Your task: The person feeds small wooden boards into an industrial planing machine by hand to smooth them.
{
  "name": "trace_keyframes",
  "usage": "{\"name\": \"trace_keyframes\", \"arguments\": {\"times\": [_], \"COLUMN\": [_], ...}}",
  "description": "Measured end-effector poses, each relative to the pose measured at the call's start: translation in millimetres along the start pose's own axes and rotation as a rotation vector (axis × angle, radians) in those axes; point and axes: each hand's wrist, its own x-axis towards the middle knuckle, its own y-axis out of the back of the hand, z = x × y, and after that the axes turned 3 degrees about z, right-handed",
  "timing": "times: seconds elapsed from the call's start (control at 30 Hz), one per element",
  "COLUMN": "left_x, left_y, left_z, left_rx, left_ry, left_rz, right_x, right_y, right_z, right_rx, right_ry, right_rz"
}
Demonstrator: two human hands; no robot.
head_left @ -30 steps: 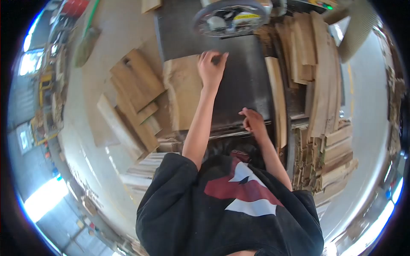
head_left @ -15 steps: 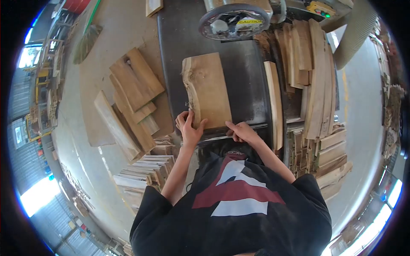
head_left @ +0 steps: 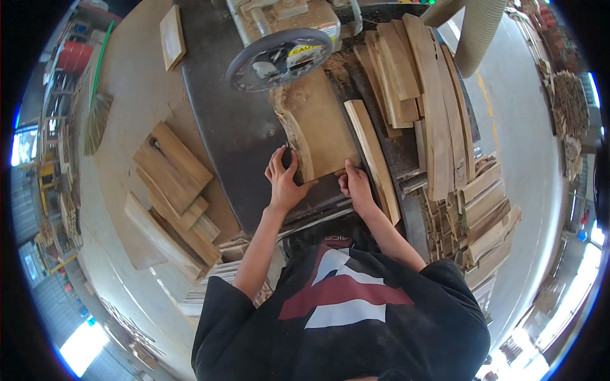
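A wide wooden board [head_left: 321, 124] with a rough, wavy left edge lies flat on the dark machine table [head_left: 222, 120]. Its far end reaches the handwheel [head_left: 279, 60], which hides part of it. My left hand [head_left: 284, 181] is at the board's near left corner. Its fingers are spread along the wavy edge, and the thumb lies by the near end. At the near right corner, my right hand [head_left: 356, 185] grips the board, thumb on top and the other fingers curled below. A narrow wooden strip [head_left: 373, 159] lies just right of the board.
Long planks [head_left: 438, 108] are stacked to the right, with more cut pieces [head_left: 486, 216] nearer me. On the left, several boards [head_left: 171, 168] lie in a pile. One short board [head_left: 171, 38] sits by the table's far left edge. A ridged hose [head_left: 480, 35] hangs at upper right.
The board has slid forward, its far end now at the handwheel, and both hands have moved forward with it. The camera view has shifted too.
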Motion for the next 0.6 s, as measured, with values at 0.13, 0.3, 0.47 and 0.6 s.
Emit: {"name": "trace_keyframes", "arguments": {"times": [0.13,0.3,0.47,0.6], "left_x": [38.1,88.3,123.3,137.6], "left_y": [7.3,14.0,16.0,16.6], "left_z": [-16.5,-26.9,-43.5,-52.4], "left_rx": [0.008,-0.008,-0.010,0.001], "left_ry": [0.002,0.033,0.036,0.036], "left_rz": [-0.006,0.044,0.064,0.096], "right_x": [26.5,61.9,79.1,96.0], "right_y": [-21.5,-60.0,-85.0,-97.8], "right_z": [-23.3,-51.0,-84.1,-91.9], "right_rx": [0.088,0.214,0.219,0.160], "right_ry": [-0.046,-0.019,-0.042,0.006], "right_rz": [-0.026,0.001,0.031,0.087]}}
